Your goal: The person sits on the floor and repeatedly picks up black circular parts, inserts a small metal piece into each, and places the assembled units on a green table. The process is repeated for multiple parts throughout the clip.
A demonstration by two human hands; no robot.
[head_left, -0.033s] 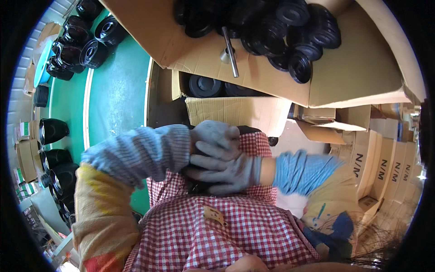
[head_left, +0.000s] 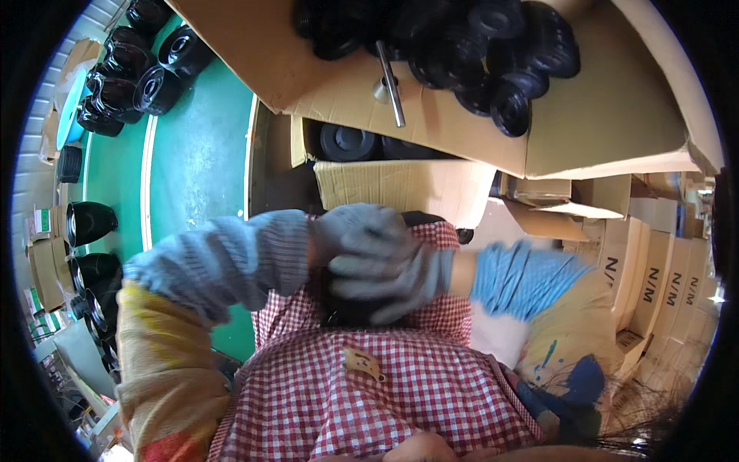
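In my lap, over the red checked apron (head_left: 369,385), lies a dark, shiny black piece (head_left: 342,309); my hands cover most of it and its shape cannot be made out. My right hand (head_left: 392,266), in a grey glove, stretches over it from the right with fingers apart, blurred by motion. My left hand (head_left: 346,227), also gloved, is bent at the wrist on the far side, touching or close behind the right one. Its fingers are mostly hidden and smeared.
Ahead stands a large cardboard box (head_left: 593,131) with several black round parts (head_left: 510,108) and a metal rod (head_left: 390,85). Below it is a smaller box (head_left: 400,185) of black parts. Black bowl-shaped parts (head_left: 92,223) line the green table (head_left: 196,154) at left. Cartons (head_left: 647,269) stand right.
My right hand has shifted slightly to the right and is more blurred. More of the black piece shows beneath it. My left forearm has moved a little to the left.
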